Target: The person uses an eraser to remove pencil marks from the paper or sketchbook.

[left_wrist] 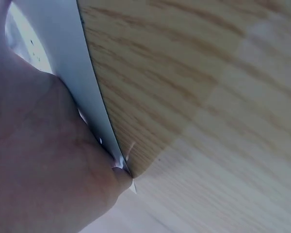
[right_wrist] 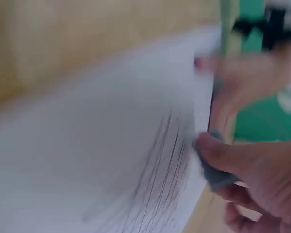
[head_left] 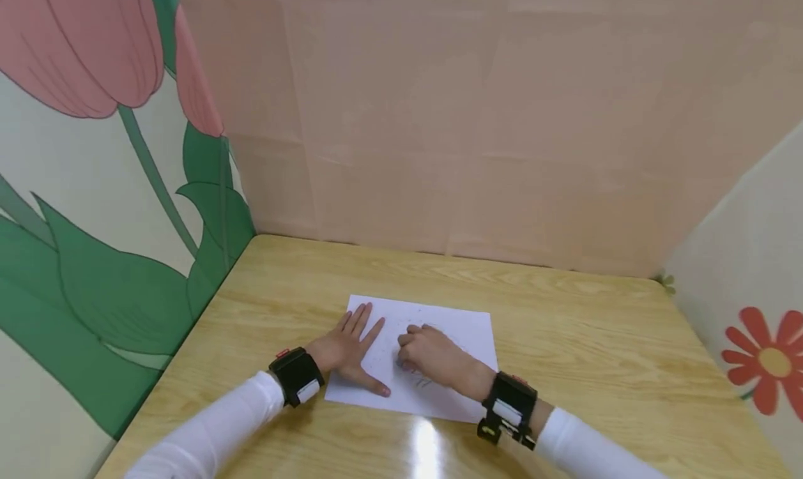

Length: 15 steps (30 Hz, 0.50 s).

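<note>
A white sheet of paper [head_left: 401,397] lies on the wooden table. My left hand [head_left: 348,350] rests on its left part, fingers spread and thumb pointing toward the near edge. In the left wrist view the heel of that hand [left_wrist: 48,150] overlaps the paper's edge [left_wrist: 82,63]. Over the middle of the sheet, my right hand [head_left: 436,357] pinches a small grey eraser [right_wrist: 216,174] between thumb and curled fingers. Several dark pencil lines [right_wrist: 160,170] with grey smudging run beside the eraser in the right wrist view. Small dark specks dot the sheet near my hands.
The wood-grain table [head_left: 583,339] extends around the paper on all sides. A plain pinkish-beige covering [head_left: 470,116] stands behind it. Painted tulips [head_left: 81,40] decorate the left wall, and a red flower [head_left: 771,360] the right. Each wrist wears a black camera [head_left: 297,376].
</note>
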Motion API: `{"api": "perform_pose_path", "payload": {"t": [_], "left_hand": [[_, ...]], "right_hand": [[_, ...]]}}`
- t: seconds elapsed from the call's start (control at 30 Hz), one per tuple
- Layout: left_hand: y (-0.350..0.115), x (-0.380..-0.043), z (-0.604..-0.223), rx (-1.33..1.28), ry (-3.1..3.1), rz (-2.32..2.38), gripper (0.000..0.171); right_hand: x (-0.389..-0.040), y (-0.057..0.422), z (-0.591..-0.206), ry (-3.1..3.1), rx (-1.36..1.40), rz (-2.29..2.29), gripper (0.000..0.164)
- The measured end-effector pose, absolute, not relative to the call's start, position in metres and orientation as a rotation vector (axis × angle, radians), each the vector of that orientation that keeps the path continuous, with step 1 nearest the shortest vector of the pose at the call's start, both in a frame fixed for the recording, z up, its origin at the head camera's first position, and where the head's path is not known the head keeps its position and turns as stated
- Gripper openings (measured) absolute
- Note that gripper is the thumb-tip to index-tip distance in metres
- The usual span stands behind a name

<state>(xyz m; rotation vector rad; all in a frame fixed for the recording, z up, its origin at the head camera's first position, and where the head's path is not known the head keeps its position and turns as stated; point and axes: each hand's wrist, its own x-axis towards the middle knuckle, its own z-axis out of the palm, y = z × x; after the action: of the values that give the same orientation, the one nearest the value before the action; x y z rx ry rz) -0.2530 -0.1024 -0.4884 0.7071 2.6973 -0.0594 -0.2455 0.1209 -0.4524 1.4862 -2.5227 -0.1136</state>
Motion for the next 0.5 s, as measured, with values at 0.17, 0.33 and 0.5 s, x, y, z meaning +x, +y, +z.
{"api": "perform_pose_path", "payload": {"t": [0.17,0.33,0.5], "left_hand": [[-0.103,-0.257,-0.489,0.684,2.711,-0.053,0.139],[-0.104,-0.258,-0.488,0.667,2.705,-0.062,0.14],[-0.103,-0.26,-0.489,0.676,2.721,-0.034,0.141]], "right_hand": [[-0.267,0.117,-0.457,-2.543,1.309,-0.072,0.009],[-0.259,0.12,-0.453,-2.494,1.456,-0.246,0.006],[-0.268,0.114,-0.453,-2.566,1.249,-0.132,0.007]]}}
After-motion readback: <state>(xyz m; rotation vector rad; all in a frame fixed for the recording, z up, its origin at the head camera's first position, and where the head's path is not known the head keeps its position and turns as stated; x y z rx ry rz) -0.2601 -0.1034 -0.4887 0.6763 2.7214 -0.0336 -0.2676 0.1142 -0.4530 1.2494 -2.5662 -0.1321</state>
